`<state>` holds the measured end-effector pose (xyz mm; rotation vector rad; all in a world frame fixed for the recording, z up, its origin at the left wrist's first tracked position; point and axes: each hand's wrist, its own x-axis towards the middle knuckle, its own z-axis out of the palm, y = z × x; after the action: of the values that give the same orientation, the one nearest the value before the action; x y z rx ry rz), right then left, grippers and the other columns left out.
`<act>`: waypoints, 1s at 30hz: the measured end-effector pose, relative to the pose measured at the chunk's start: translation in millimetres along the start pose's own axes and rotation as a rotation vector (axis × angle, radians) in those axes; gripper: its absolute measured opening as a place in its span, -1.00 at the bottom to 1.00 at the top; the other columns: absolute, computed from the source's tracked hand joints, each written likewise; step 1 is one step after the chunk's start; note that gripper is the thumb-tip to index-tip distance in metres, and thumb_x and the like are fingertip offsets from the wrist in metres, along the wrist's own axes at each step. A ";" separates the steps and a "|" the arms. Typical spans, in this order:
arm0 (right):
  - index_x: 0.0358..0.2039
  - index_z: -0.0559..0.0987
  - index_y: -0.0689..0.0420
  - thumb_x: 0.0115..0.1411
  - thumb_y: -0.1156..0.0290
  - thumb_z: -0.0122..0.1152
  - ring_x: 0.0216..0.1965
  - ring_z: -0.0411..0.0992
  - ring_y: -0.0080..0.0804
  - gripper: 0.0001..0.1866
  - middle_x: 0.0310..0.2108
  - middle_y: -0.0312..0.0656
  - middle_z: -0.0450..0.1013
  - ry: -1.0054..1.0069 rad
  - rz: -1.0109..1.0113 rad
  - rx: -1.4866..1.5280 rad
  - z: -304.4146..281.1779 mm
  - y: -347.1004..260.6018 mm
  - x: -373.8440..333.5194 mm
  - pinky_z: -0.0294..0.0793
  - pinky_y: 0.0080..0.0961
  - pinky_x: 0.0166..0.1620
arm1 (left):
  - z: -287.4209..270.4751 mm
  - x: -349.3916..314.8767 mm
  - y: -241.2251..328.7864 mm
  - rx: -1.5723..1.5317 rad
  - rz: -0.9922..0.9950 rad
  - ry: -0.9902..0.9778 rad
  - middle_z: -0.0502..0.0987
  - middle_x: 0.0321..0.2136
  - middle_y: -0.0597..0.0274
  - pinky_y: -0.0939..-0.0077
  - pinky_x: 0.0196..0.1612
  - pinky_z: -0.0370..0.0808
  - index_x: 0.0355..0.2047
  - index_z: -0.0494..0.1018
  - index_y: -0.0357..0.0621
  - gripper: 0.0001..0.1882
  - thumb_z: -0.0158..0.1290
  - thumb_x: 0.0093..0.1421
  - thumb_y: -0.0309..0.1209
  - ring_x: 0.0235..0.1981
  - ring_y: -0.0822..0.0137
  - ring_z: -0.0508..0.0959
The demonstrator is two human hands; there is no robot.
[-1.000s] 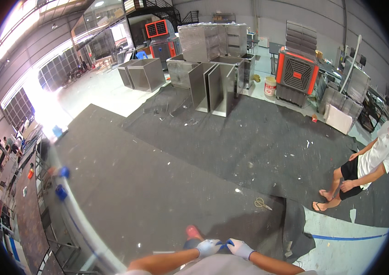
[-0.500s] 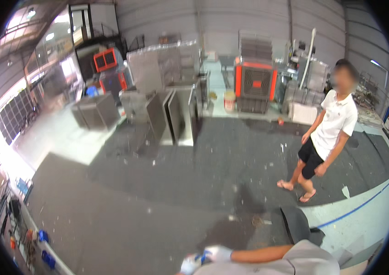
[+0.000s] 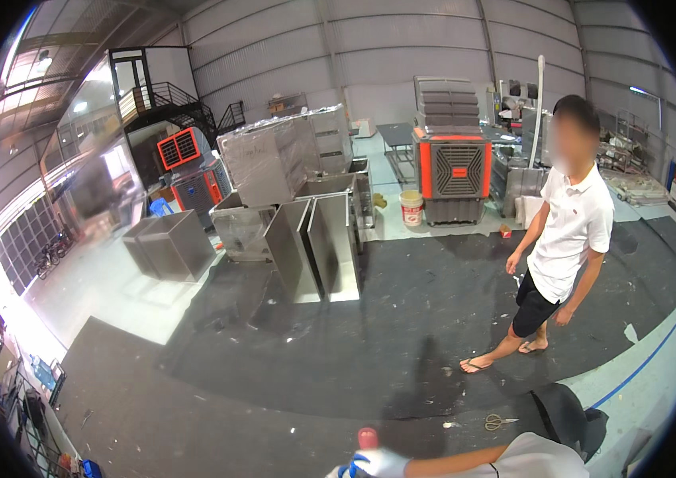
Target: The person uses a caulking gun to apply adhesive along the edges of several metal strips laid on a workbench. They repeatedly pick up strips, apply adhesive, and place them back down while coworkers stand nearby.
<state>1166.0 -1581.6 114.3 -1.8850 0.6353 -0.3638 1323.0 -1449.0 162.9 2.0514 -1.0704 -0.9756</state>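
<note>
At the bottom edge, my right hand (image 3: pixel 384 464), in a white and blue work glove, is closed around a thing with a rounded red end (image 3: pixel 367 437) that points up. Its kind is not clear, since the glove and the picture's edge hide the rest. My left hand (image 3: pixel 338 472), gloved alike, sits close against the right one; most of it is cut off, so its fingers cannot be made out. On the dark floor mat to the right of my hands lies a pair of scissors (image 3: pixel 499 422).
A person (image 3: pixel 573 231) in a white shirt and black shorts stands on the mat (image 3: pixel 274 370) at right. Grey metal cabinets (image 3: pixel 294 247) stand ahead, with a red-and-black air cooler (image 3: pixel 456 171) and a bucket (image 3: pixel 411 209) behind. A black sheet (image 3: pixel 565 414) is bunched beside my right arm.
My view has tilted up slightly. The red end now shows above my right hand. The other person has stepped nearer, legs in a different stride.
</note>
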 end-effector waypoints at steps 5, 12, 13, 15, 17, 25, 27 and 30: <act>0.11 0.65 0.19 0.57 0.16 0.09 0.13 0.57 0.16 -0.62 0.08 0.08 0.61 0.076 -0.142 -0.180 -95.1 -73.1 125.4 0.54 -0.03 0.24 | -81.4 122.7 58.5 0.008 0.298 0.011 0.72 -0.23 -0.12 0.12 -0.06 0.64 0.08 0.61 -0.17 -0.60 0.10 0.60 -0.07 -0.19 -0.04 0.74; 0.24 0.60 0.12 0.59 0.16 0.04 0.25 0.53 0.12 -0.59 0.16 0.07 0.59 -0.121 0.027 -0.118 -177.0 -70.7 218.9 0.49 -0.03 0.31 | -100.7 242.1 92.7 0.094 0.364 -0.157 0.69 -0.04 -0.31 -0.11 0.08 0.60 0.18 0.55 -0.13 -0.59 0.03 0.57 -0.09 0.05 -0.41 0.66; 0.22 0.61 0.12 0.59 0.17 0.04 0.24 0.53 0.12 -0.61 0.14 0.07 0.59 -0.131 -0.005 -0.113 -184.2 -64.9 224.2 0.50 -0.03 0.31 | -102.4 257.4 96.0 0.089 0.380 -0.200 0.69 -0.07 -0.32 -0.08 0.06 0.61 0.16 0.56 -0.16 -0.59 0.04 0.58 -0.11 0.03 -0.42 0.66; 0.18 0.61 0.13 0.57 0.18 0.06 0.22 0.54 0.16 -0.63 0.09 0.08 0.58 -0.096 0.050 -0.159 -191.9 -55.8 234.3 0.51 -0.01 0.28 | -106.8 285.3 101.8 0.090 0.359 -0.301 0.70 -0.06 -0.30 -0.05 0.07 0.62 0.17 0.56 -0.19 -0.62 0.02 0.58 -0.17 0.03 -0.39 0.68; 0.19 0.59 0.13 0.57 0.17 0.06 0.20 0.54 0.17 -0.62 0.10 0.10 0.57 -0.032 0.079 -0.152 -195.0 -50.1 246.6 0.51 -0.01 0.27 | -111.3 312.9 105.1 0.073 0.361 -0.355 0.71 -0.06 -0.28 -0.04 0.06 0.62 0.17 0.56 -0.21 -0.62 0.01 0.58 -0.19 0.04 -0.34 0.70; 0.17 0.60 0.16 0.56 0.21 0.11 0.10 0.61 0.21 -0.64 0.08 0.12 0.65 -0.042 0.469 0.054 -211.3 -41.8 317.6 0.56 0.03 0.13 | -102.2 424.9 78.5 0.108 0.409 -0.359 0.74 -0.09 -0.20 0.06 0.00 0.63 0.11 0.62 -0.28 -0.60 0.10 0.55 -0.17 -0.10 -0.09 0.75; 0.20 0.58 0.16 0.58 0.18 0.11 -0.13 0.65 -0.10 -0.63 0.00 0.02 0.66 -0.055 0.431 -0.047 -212.2 -35.9 347.3 0.61 -0.12 -0.06 | -113.9 452.1 68.6 0.118 0.324 -0.399 0.74 -0.10 -0.21 0.05 -0.01 0.63 0.09 0.62 -0.27 -0.60 0.10 0.54 -0.16 -0.09 -0.10 0.75; 0.17 0.61 0.13 0.58 0.17 0.13 -0.11 0.67 -0.01 -0.64 -0.05 0.04 0.68 -0.008 0.346 -0.092 -199.0 -25.4 397.1 0.61 -0.09 -0.03 | -144.8 489.3 58.2 0.124 0.413 -0.359 0.74 -0.11 -0.21 0.06 -0.02 0.63 0.09 0.63 -0.27 -0.61 0.09 0.52 -0.17 -0.09 -0.12 0.74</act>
<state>1390.7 -1956.2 198.6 -1.8182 0.9687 -0.1038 1614.2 -1870.6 128.1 1.6770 -1.6985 -1.0993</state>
